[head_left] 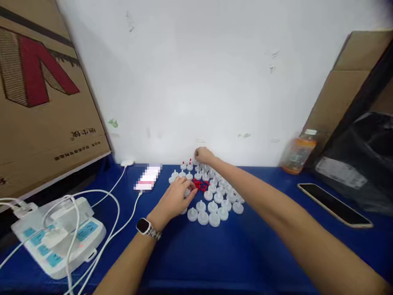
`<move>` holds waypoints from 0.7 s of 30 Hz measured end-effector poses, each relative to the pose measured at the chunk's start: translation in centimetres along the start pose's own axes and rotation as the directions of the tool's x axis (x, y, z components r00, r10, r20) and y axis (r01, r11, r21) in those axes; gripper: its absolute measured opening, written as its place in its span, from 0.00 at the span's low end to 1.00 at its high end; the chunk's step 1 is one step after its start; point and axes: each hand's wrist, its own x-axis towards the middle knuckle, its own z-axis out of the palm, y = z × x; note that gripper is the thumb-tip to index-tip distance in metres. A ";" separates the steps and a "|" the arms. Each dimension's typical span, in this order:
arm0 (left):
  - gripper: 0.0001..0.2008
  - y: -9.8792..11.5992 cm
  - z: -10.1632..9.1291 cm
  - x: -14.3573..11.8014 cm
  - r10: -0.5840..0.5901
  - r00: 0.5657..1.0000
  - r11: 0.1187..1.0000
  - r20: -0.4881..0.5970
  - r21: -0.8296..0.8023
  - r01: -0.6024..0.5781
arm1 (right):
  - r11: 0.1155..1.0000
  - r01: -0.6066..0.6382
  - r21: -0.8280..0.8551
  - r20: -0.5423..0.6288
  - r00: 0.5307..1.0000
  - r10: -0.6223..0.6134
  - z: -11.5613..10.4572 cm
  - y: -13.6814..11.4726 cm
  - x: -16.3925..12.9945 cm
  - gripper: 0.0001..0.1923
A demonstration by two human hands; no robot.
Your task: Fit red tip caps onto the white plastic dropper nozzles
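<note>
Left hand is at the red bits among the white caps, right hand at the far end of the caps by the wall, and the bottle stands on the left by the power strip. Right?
Not quite. The head view shows the bottle on the right, by the cardboard; the power strip is on the left. Left hand at the red bits and right hand at the far caps are correct.

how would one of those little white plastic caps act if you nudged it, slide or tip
The white plastic caps look small and thin, so probably light. They sit on broad flat bases, so one would likely slide across the blue table cover rather than tip, bumping its close neighbours.
</note>
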 end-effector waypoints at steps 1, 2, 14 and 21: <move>0.13 0.0 0.0 0.0 0.000 1.000 1.000 0.003 -0.003 0.000 | 1.000 -0.007 0.003 0.011 1.000 0.007 0.1 -0.1 0.0 0.14; 0.13 0.1 0.0 0.1 -0.001 1.000 1.000 0.005 -0.006 0.001 | 1.000 -0.011 0.007 0.017 1.000 0.011 0.2 -0.2 0.0 0.13; 0.14 -0.2 0.0 0.3 -0.006 1.000 1.000 0.005 -0.026 0.006 | 0.992 0.111 0.065 0.016 0.994 -0.113 -0.4 0.5 -3.4 0.04; 0.16 0.0 -0.1 0.2 -0.042 0.987 0.999 -0.153 0.023 0.046 | 0.871 0.236 0.432 -0.208 0.965 -0.159 -2.3 -0.4 -9.5 0.06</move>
